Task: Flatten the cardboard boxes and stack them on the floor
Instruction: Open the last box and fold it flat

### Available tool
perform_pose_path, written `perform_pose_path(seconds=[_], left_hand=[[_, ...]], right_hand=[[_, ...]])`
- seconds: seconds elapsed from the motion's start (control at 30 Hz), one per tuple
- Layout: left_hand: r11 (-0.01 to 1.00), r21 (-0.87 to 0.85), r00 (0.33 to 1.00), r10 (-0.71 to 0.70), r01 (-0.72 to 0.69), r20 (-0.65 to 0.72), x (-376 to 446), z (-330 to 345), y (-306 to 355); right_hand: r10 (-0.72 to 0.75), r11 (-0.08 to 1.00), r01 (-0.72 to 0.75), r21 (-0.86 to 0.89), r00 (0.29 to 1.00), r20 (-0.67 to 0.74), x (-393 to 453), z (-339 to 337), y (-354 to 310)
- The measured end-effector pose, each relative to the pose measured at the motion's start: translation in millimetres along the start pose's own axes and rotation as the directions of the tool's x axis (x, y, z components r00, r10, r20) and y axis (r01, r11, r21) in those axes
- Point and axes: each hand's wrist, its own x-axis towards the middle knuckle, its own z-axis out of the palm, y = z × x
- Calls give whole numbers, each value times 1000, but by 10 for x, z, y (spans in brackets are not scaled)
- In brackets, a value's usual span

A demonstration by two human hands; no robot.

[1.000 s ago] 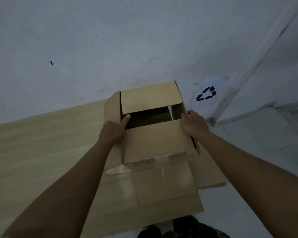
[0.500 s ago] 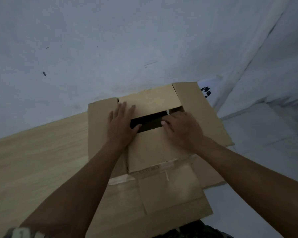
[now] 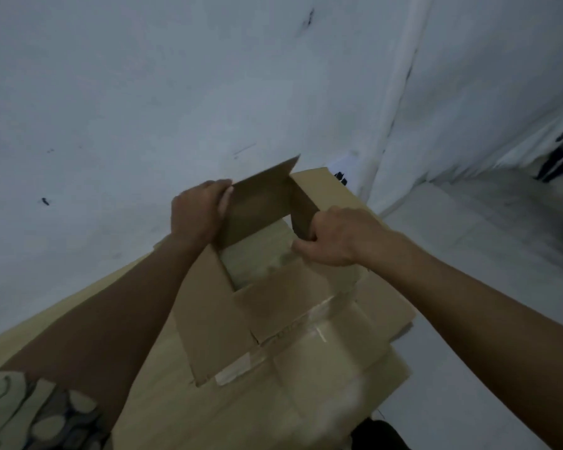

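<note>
A brown cardboard box [image 3: 215,323] stands open in front of me on flattened cardboard [image 3: 355,394] that lies on the floor. Its far flap [image 3: 260,203] is raised upright and the near and left flaps are folded outward. My left hand [image 3: 197,211] grips the left edge of the raised far flap. My right hand [image 3: 335,237] is closed on the box's right wall near the far right corner. Clear tape runs along the box's near side [image 3: 306,329]. Through the opening I see pale cardboard below.
A white wall [image 3: 143,92] rises right behind the box and a second wall meets it at a corner on the right. White floor tiles [image 3: 468,228] stretch to the right. A paper sign [image 3: 340,172] with black marks peeks out behind the box.
Both hands left the top flaps, which were pressed nearly shut. The far flap now stands upright, the box top is open, and my hands grip its far flap and right wall.
</note>
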Motion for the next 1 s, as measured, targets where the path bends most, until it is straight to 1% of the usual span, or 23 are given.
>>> perform_pose_path(seconds=[0.07,0.1,0.13,0.2,0.23,0.27,0.3,0.37,0.43,0.47,0.53,0.6,0.67,0.7,0.77,0.87,1.0], left_hand=[[1000,-13,999,-26,25,-35,114,-4,20],[999,-24,998,-30,29,-52,153,13,26],[999,-32,998,-26,24,-62,187,40,21],[1000,-15,999,-12,12,-46,215,142,6],[999,28,1000,-20,20,-18,204,203,9],[995,93,999,-33,32,12,183,263,8],[986,160,998,-53,46,37,160,316,16],[969,239,994,-80,61,70,141,381,38],[963,262,994,-82,61,72,168,387,14],[962,266,992,-90,65,84,188,415,-17],[954,288,981,-125,78,149,200,509,-116],[951,299,951,-164,82,261,163,659,-224],[965,242,902,-192,102,386,103,810,-309],[971,204,884,-200,123,422,72,863,-334],[979,138,878,-198,152,435,24,947,-373],[984,63,887,-180,169,425,23,1030,-412],[979,42,866,-197,200,459,75,1030,-419]], right_hand=[[68,997,-60,-58,984,167,-141,-47,-23],[102,994,-93,-49,961,257,-195,-35,-18],[121,992,-125,-13,928,353,-234,-2,-9],[113,986,-159,45,849,516,-306,98,4],[101,987,-155,48,819,564,-335,170,5],[92,987,-151,54,807,584,-346,269,6],[83,985,-153,75,814,575,-354,381,0],[54,984,-130,121,869,493,-360,647,-51],[-16,994,-24,110,939,343,-355,890,-93],[-42,996,17,93,960,278,-347,1015,-96],[-80,996,75,44,989,126,-338,1249,-69],[-106,994,105,-9,992,-65,-304,1430,-18],[-116,993,111,-37,970,-215,-262,1565,20],[-121,993,115,-39,955,-270,-237,1632,35],[-132,991,125,-42,916,-380,-194,1727,45],[-126,992,120,-47,825,-551,-149,1829,44],[-115,991,130,-26,747,-655,-32,1921,17]])
